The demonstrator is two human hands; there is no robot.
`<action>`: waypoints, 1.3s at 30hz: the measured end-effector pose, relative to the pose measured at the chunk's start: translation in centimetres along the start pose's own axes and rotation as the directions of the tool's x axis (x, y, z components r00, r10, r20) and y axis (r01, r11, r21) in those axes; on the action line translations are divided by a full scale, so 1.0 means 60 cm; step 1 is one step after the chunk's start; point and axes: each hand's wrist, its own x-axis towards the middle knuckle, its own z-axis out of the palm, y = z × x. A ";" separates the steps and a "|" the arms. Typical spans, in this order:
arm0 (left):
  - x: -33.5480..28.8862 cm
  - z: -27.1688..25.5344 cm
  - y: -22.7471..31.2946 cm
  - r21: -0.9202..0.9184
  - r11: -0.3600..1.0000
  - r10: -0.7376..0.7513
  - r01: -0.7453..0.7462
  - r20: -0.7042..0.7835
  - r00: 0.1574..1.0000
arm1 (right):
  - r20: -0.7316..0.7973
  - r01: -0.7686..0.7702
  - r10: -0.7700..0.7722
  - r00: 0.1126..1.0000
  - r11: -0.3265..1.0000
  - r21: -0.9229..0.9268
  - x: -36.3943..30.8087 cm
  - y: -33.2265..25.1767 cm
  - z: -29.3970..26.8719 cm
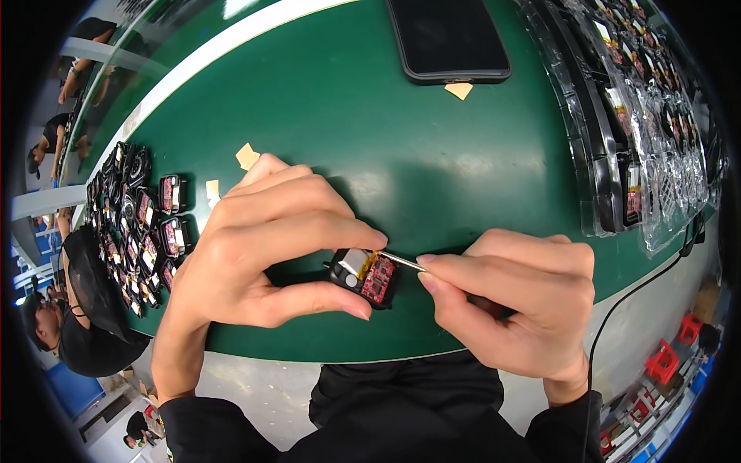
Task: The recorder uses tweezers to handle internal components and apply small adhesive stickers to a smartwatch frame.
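My left hand (258,247) pinches a small black housing (366,278) between thumb and forefinger, just above the green mat. Inside the housing I see a red circuit board and a silver cell. My right hand (513,305) grips thin metal tweezers (400,261), whose tips reach onto the top of the housing by a bit of yellow tape. Both hands sit close together at the mat's near edge.
A pile of similar black-and-red housings (143,224) lies at the left. Clear plastic trays (641,116) with more parts fill the right. A dark phone (449,37) lies at the back with tan tape scraps (247,157) around. A black cable (617,309) runs at right.
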 end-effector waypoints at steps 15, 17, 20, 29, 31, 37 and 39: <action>-0.003 0.000 0.004 0.056 0.998 0.026 -0.026 -0.011 1.000 | -0.034 -0.031 0.032 0.999 0.999 0.035 -0.003 0.004 0.001; -0.002 -0.001 0.005 0.050 0.998 0.025 -0.025 -0.008 1.000 | -0.044 -0.019 0.021 0.999 0.999 0.036 -0.006 0.006 0.003; 0.001 -0.001 0.006 0.059 0.998 0.028 -0.029 0.010 1.000 | -0.039 0.009 -0.008 0.999 1.000 0.028 -0.007 0.009 0.003; -0.002 -0.001 0.004 0.050 0.998 0.031 -0.031 0.001 1.000 | -0.057 0.018 -0.017 0.998 1.000 0.006 -0.012 0.003 0.007; -0.003 0.001 0.001 0.022 0.999 0.033 -0.032 -0.024 0.999 | -0.079 0.014 -0.013 0.997 1.000 0.016 -0.011 0.002 0.005; -0.001 -0.002 0.005 0.015 1.000 -0.004 0.005 -0.023 1.000 | -0.077 0.031 -0.034 0.996 0.999 -0.033 -0.008 0.000 -0.005; -0.001 -0.002 0.009 0.015 1.000 -0.019 0.019 -0.021 1.000 | -0.064 0.034 -0.036 0.997 0.998 -0.043 -0.010 -0.001 -0.003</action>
